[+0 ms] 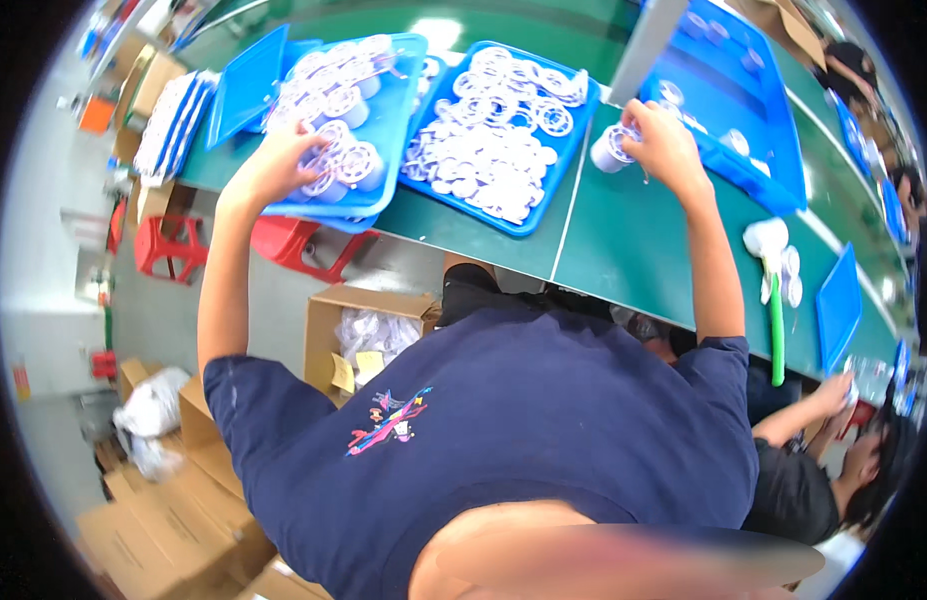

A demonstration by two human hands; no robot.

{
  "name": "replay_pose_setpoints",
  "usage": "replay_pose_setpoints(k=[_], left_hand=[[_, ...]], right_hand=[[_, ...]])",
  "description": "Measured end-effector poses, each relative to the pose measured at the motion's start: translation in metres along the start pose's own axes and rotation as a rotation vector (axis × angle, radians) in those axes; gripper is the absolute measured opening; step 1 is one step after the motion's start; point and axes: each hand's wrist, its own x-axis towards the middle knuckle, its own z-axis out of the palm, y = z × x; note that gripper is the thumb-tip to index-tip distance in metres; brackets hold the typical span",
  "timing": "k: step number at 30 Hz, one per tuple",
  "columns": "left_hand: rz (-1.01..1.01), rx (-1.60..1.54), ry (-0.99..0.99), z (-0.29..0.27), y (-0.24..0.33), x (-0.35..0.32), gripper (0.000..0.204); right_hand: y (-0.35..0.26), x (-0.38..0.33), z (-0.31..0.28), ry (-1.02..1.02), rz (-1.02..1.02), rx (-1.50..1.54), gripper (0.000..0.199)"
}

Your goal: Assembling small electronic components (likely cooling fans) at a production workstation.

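My left hand reaches into a blue tray at the left, its thumb and fingers curled on one of the white cylindrical parts. More such parts with ring-shaped, spoked tops and thin reddish wires crowd that tray. At the right, my right hand grips another white cylindrical part by its upper edge, at the green tabletop. A thin wire shows below my right fingers. Between my hands lies a second blue tray with white spoked rings at the back and many small white round pieces in front.
A large blue bin with a few white parts stands at the far right, beside a metal post. A green-handled white tool lies at the right. Below are a red stool and an open carton. A co-worker sits at the right.
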Motion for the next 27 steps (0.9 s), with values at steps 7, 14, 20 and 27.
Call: replay_pose_setpoints(k=[7,14,20,27], left_hand=[[0.069,0.076,0.009,-0.014,0.016,0.012,0.043],[0.085,0.060,-0.008,-0.022,0.022,0.019,0.040],[0.038,0.072,-0.011,-0.058,0.027,0.009,0.036],[0.014,-0.032,0.106,-0.083,0.051,-0.005,0.035]], right_hand=[[0.102,-0.045,0.019,0.191,0.478,-0.239,0.031],[0.098,-0.049,0.039,0.298,0.512,-0.273,0.049],[0.092,-0.088,0.043,0.627,0.431,-0.160,0.041],[0.112,-0.204,0.093,0.702,0.876,-0.004,0.046]])
